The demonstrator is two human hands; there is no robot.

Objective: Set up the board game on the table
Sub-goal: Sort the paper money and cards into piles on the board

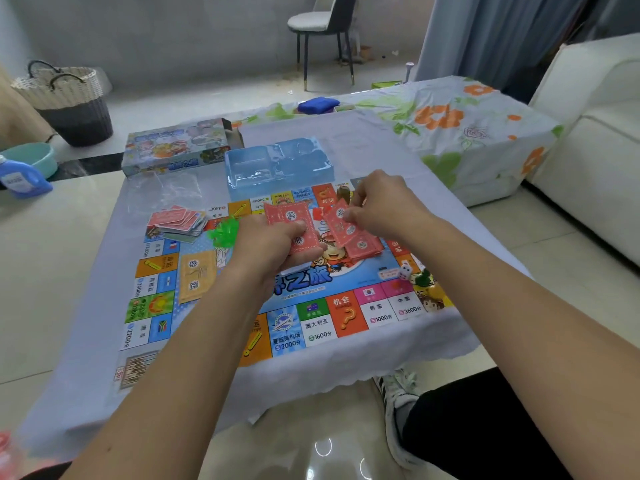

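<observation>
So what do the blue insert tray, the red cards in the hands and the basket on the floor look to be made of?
Blue insert tray: thin moulded plastic, glossy and see-through, judging by its glare and formed pockets.
Red cards: probably printed paper or thin card; they look flat and matte, and are fanned in the left hand.
Basket: woven fibre or rope, from its coarse weave; which one is unclear.

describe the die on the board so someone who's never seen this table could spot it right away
Start at the game board on the white-clothed table. Go to its right edge, below the right hand. The die is the small white dotted cube there, beside a green and yellow piece.
</observation>
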